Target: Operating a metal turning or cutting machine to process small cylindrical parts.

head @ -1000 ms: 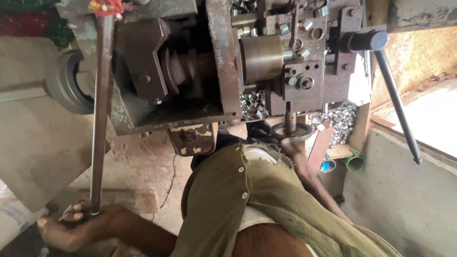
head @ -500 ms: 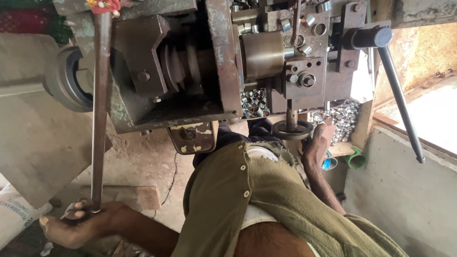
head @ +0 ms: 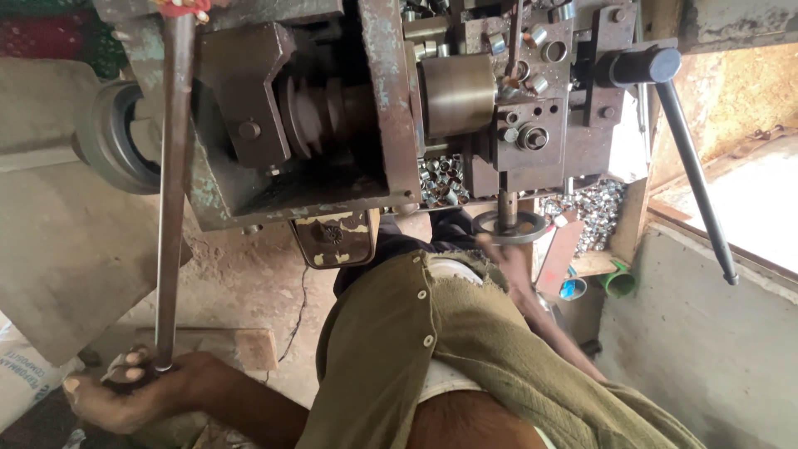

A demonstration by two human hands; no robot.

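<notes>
Left hand (head: 133, 389) wrapped tight round the bottom end of the long steel lever bar (head: 170, 191), which runs lengthwise up to the lathe (head: 332, 125); right hand (head: 511, 262), grip unclear, reaches the small handwheel (head: 509, 226).

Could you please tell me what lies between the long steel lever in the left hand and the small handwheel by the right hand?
In the head view, between the lever and the handwheel sits the machine's rusty body with its stepped pulley.

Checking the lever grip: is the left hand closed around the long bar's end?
Closed: the left hand wraps its fingers round the long bar at its lower end.
</notes>
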